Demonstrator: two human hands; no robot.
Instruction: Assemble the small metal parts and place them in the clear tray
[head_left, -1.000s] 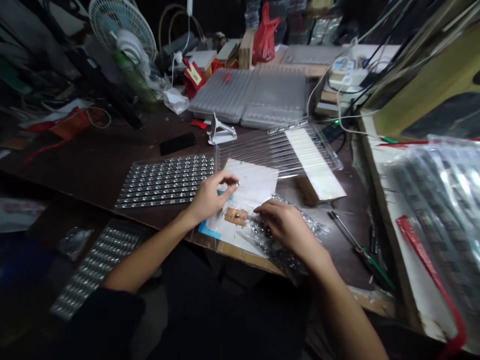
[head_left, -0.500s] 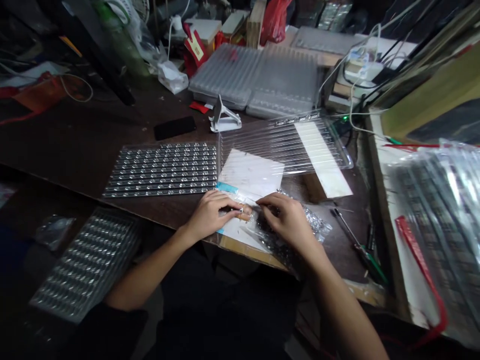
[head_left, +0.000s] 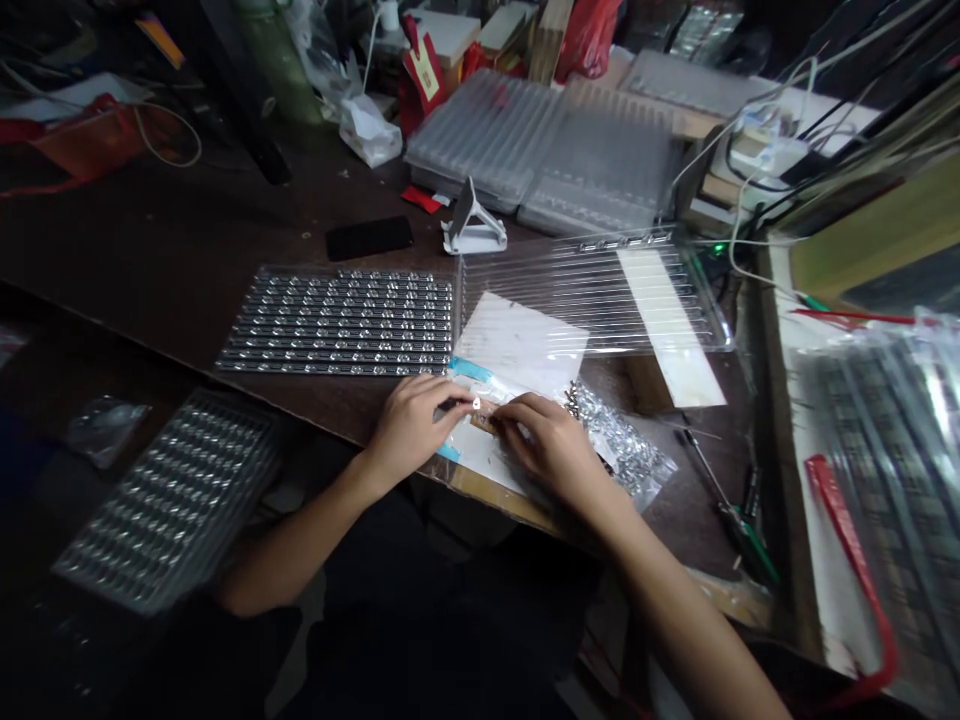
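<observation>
My left hand (head_left: 411,425) pinches a tiny whitish piece (head_left: 476,403) between thumb and forefinger, its kind too small to make out. Just to the right, my right hand (head_left: 547,440) has its fingers closed over a small brown block (head_left: 482,418); whatever sits in the fingertips is hidden. Both hands are low over a white board (head_left: 487,455) with blue tape (head_left: 472,370) at its edge. Beside my right hand lies a clear bag of small shiny metal parts (head_left: 626,440). Left of the hands is a tray filled with rows of dark strips (head_left: 337,322).
A clear ribbed tray (head_left: 540,270) lies behind the board, a white strip (head_left: 671,330) across it. Farther back are a phone (head_left: 369,238), a white stand (head_left: 474,225) and stacked clear trays (head_left: 487,130). A green-handled screwdriver (head_left: 742,530) lies at right.
My right hand has moved left and down, closer to the left hand and onto the brown block. More of the bag of metal parts shows. The camera view has shifted slightly.
</observation>
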